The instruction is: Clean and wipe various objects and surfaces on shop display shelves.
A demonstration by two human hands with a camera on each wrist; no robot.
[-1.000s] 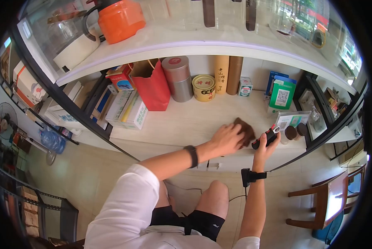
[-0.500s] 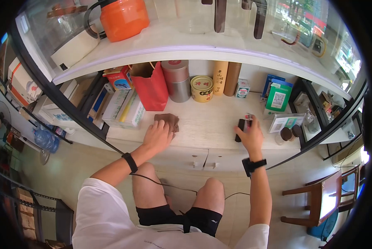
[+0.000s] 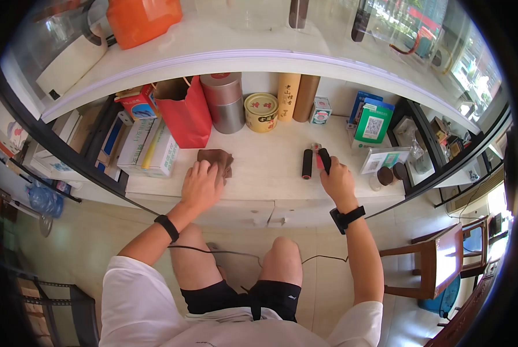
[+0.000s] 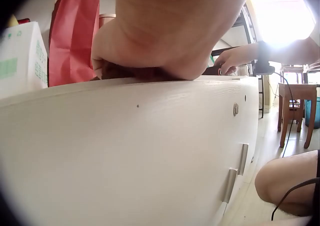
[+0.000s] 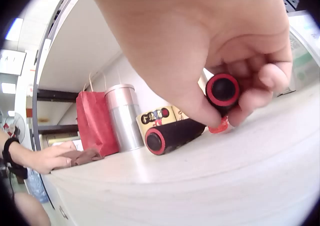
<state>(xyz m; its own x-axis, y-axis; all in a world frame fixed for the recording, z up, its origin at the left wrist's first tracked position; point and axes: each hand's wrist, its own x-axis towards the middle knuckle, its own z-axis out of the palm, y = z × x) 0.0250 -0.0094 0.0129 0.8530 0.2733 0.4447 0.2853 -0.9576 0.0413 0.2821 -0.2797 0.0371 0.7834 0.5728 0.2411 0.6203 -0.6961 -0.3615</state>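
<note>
A crumpled brown cloth (image 3: 219,161) lies on the white counter near its front edge, left of centre. My left hand (image 3: 202,186) grips it from above, low against the surface, and hides part of it. Farther right is a hand grip strengthener (image 3: 307,165) with two black handles and a small silver and red part at its far end. The right hand (image 3: 339,180) holds its right handle, thumb on one side and fingers around the other. In the right wrist view the other black handle (image 5: 176,135) rests on the counter, its end ringed in red.
Behind stand a red paper bag (image 3: 183,115), a metal canister (image 3: 224,104), a yellow tin (image 3: 261,113) and two tall tubes. White boxes (image 3: 149,147) are at the left. A green QR sign (image 3: 374,124) and two small brown-lidded jars (image 3: 380,178) stand right. A shelf (image 3: 259,58) overhangs the counter.
The left hand has carried the brown cloth from the right side to the left. My right hand has lowered the hand grip strengthener from the front edge onto the counter, farther left.
</note>
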